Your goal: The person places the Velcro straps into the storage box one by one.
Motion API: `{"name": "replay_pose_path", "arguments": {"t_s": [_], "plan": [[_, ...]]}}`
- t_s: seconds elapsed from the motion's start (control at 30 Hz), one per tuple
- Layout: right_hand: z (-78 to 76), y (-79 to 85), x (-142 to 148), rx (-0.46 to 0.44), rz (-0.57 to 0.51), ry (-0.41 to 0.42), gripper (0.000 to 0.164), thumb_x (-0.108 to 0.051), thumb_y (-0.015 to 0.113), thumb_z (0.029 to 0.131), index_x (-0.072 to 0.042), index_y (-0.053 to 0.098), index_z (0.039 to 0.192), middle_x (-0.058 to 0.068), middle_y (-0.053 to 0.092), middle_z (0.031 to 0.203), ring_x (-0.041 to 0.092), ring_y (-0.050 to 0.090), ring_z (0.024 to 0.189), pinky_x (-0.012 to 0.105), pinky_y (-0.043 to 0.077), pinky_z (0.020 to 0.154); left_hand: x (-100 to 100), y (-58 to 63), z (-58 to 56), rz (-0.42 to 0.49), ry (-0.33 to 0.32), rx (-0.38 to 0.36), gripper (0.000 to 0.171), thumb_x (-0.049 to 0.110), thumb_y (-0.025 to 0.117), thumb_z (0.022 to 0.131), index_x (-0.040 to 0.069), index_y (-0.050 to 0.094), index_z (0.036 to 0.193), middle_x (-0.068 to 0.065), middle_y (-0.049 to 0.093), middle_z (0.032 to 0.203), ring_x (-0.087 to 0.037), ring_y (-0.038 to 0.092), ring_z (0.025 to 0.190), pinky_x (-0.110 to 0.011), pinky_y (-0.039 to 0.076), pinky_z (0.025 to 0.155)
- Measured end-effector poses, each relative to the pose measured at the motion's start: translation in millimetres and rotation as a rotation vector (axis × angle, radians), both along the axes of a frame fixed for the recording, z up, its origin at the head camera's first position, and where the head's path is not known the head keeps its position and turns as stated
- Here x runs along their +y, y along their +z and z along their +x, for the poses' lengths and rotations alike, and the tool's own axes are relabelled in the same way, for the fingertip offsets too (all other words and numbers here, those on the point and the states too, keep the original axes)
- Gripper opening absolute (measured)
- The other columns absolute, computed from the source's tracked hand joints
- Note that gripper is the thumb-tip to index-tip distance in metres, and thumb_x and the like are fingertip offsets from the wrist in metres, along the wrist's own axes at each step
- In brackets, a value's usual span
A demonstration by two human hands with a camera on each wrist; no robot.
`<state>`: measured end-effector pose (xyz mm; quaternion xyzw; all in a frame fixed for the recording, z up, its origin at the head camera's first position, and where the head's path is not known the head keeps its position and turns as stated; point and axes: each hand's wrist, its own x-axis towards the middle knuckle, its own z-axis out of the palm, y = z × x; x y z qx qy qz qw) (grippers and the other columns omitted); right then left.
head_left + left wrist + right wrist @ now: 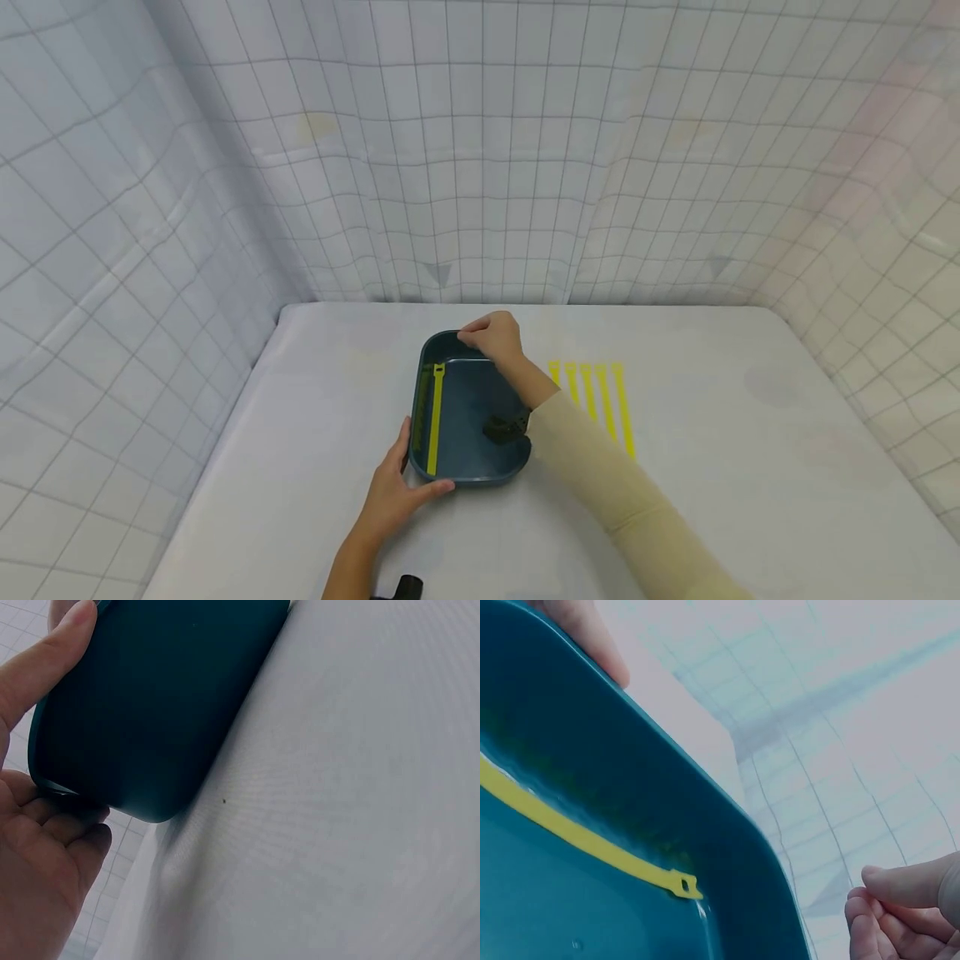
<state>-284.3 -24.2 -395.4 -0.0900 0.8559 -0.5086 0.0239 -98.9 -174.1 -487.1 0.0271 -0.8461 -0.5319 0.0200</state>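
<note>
A deep teal tray [472, 482] rests on the white table. Inside, along its left wall, lies one flat yellow cable tie [435, 421] with a slotted head, its slot end at the far side [682, 883]. My left hand [396, 492] holds the tray's near left corner, thumb on the near rim and fingers along the left side. Over the far rim is my right hand [495, 336]; the right wrist view shows its thumb touching the curled fingers [866, 922], with nothing visible between them. More yellow cable ties [622, 408] lie in a row right of the tray, partly hidden by the right forearm.
A dark object [504, 429] shows beneath the right wrist, over the tray; its kind is unclear. Near the left wrist is a black device [408, 587]. White gridded curtains [480, 167] stand behind the table [322, 375] and on both sides.
</note>
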Motion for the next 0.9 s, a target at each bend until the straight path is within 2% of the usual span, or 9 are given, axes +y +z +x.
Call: {"name": "replay_pose_path", "arguments": {"t_s": [0.2,0.33,0.4,0.6,0.9], "plan": [[-6.7,-6.4,14,-0.013,-0.042,0.002,0.01,-0.015,0.076,0.076,-0.005,0.074,0.076,0.005,0.068,0.075,0.017,0.063,0.066,0.028,0.053,0.063,0,-1.6,0.9,-0.003,0.003,0.009,0.112,0.034,0.083,0.066,0.004,0.012,0.147,-0.015,0.017,0.15,-0.03,0.022,0.134,-0.043,0.027,0.104],[-6.1,-7.2,22,-0.009,-0.068,-0.016,0.01,-0.013,0.076,0.076,-0.003,0.074,0.079,0.008,0.068,0.079,0.019,0.063,0.071,0.029,0.053,0.066,0,-2.1,0.3,0.0,-0.001,0.015,0.113,0.034,0.083,0.066,0.004,0.011,0.147,-0.015,0.017,0.15,-0.03,0.021,0.135,-0.042,0.027,0.104],[-4.3,-3.9,26,-0.012,-0.063,-0.037,0.011,-0.01,0.074,0.078,0.0,0.073,0.083,0.01,0.069,0.084,0.022,0.064,0.077,0.031,0.053,0.071,0,-2.0,-0.3,0.003,-0.005,0.018,0.113,0.034,0.083,0.066,0.004,0.011,0.147,-0.015,0.016,0.15,-0.029,0.021,0.135,-0.042,0.026,0.105],[-5.7,-1.4,42,0.047,-0.016,-0.071,0.012,-0.008,0.072,0.079,0.001,0.071,0.087,0.012,0.068,0.085,0.023,0.064,0.078,0.03,0.053,0.069,0,-0.5,-0.2,0.002,-0.009,0.019,0.112,0.034,0.082,0.066,0.003,0.01,0.147,-0.016,0.015,0.15,-0.03,0.02,0.135,-0.043,0.025,0.105],[-15.5,-8.1,67,0.097,0.031,-0.112,0.012,-0.009,0.072,0.079,0.001,0.072,0.085,0.013,0.069,0.083,0.025,0.063,0.079,0.035,0.051,0.07,0,0.9,0.3,0.01,-0.006,0.012,0.113,0.033,0.083,0.065,0.003,0.011,0.147,-0.015,0.015,0.15,-0.029,0.02,0.135,-0.042,0.025,0.105]]}}
